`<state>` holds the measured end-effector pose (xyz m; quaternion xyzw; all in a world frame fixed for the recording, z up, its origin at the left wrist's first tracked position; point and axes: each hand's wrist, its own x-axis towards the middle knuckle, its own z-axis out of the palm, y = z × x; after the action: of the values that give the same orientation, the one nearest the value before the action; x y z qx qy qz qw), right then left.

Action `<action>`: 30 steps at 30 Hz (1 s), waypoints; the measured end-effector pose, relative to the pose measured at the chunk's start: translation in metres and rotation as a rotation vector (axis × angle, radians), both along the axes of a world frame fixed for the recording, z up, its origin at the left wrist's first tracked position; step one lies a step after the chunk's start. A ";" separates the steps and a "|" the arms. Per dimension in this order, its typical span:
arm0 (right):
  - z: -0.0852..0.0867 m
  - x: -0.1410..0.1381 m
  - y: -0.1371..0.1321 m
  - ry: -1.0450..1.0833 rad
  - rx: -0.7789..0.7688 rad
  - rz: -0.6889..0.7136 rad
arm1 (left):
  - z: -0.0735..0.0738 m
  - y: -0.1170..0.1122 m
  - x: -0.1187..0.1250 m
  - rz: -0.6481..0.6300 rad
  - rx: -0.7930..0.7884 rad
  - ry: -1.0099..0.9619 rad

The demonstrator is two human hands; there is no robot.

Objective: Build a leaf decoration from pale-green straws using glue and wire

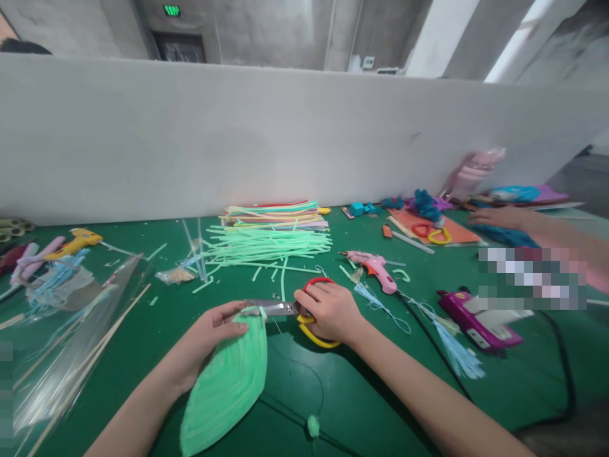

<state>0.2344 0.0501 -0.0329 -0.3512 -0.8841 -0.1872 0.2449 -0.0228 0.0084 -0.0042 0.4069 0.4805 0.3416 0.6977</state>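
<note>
My left hand (219,327) pinches the upper end of a green leaf shape (228,387) that looks built from rows of fuzzy pipe cleaners. In my right hand (330,310) is a pair of scissors (284,308) with red and yellow handles. Its blades point left and lie at the leaf's top edge, close to my left fingertips. A small green fuzzy ball (313,426) on a thin thread rests below, right of the leaf.
Green pipe cleaners (271,244) are heaped ahead. A pink glue gun (373,268), blue tassels (451,346) and a purple device (478,320) lie to the right. Plastic sheets (71,343) and a yellow glue gun (76,243) are left. Another person's hand (497,218) reaches in at right.
</note>
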 end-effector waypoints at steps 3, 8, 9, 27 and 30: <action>-0.003 -0.001 0.000 -0.006 -0.043 -0.005 | -0.001 0.001 0.000 -0.014 0.011 0.018; -0.005 0.000 0.000 -0.052 -0.196 0.000 | 0.000 0.003 0.001 -0.024 0.025 0.107; -0.005 0.000 0.000 -0.064 -0.220 -0.008 | 0.000 0.003 0.001 -0.015 0.025 0.114; -0.010 0.002 0.008 0.205 -0.326 -0.417 | 0.001 0.000 0.003 -0.047 -0.041 0.032; -0.009 0.007 0.008 0.212 -0.347 -0.437 | 0.000 -0.001 0.003 -0.056 -0.025 0.053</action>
<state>0.2418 0.0584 -0.0421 -0.5873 -0.7759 -0.0441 0.2260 -0.0199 0.0077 -0.0045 0.4203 0.4914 0.3053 0.6990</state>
